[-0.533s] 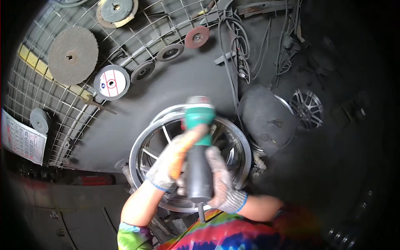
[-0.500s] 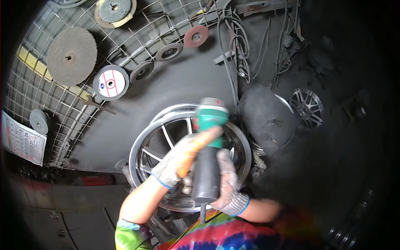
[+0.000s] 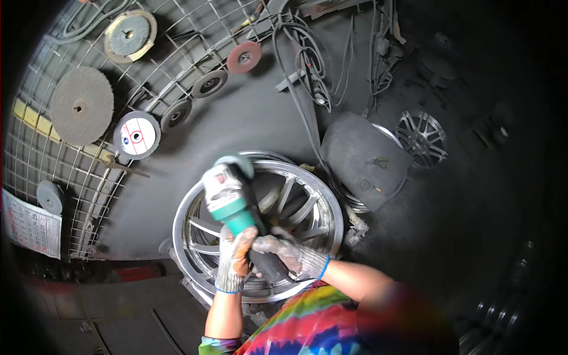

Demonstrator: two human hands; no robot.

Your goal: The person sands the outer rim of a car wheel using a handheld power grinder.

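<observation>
An angle grinder (image 3: 232, 207) with a green body, a silver head and a black rear grip is in both my hands, tilted with its head toward the upper left. My left hand (image 3: 235, 257), in a grey and orange work glove, wraps the body where green meets black. On the black rear grip is my right hand (image 3: 287, 253), gloved the same way. A pale disc (image 3: 238, 164) shows at the grinder's head, over the far rim. Below the tool lies a spoked metal wheel rim (image 3: 334, 234); the grinder and my hands cover part of it.
Grinding discs (image 3: 83, 106) hang on a wire mesh rack (image 3: 35, 160) at the left, above a calendar sheet (image 3: 32, 222). Cables (image 3: 307, 56) dangle along the wall. A dark board (image 3: 361, 160) and another spoked wheel (image 3: 421, 139) stand at the right.
The grinder has swung from upright to a leftward tilt, its head moving left. My right hand has moved left and up along it. The whole view has shifted somewhat.
</observation>
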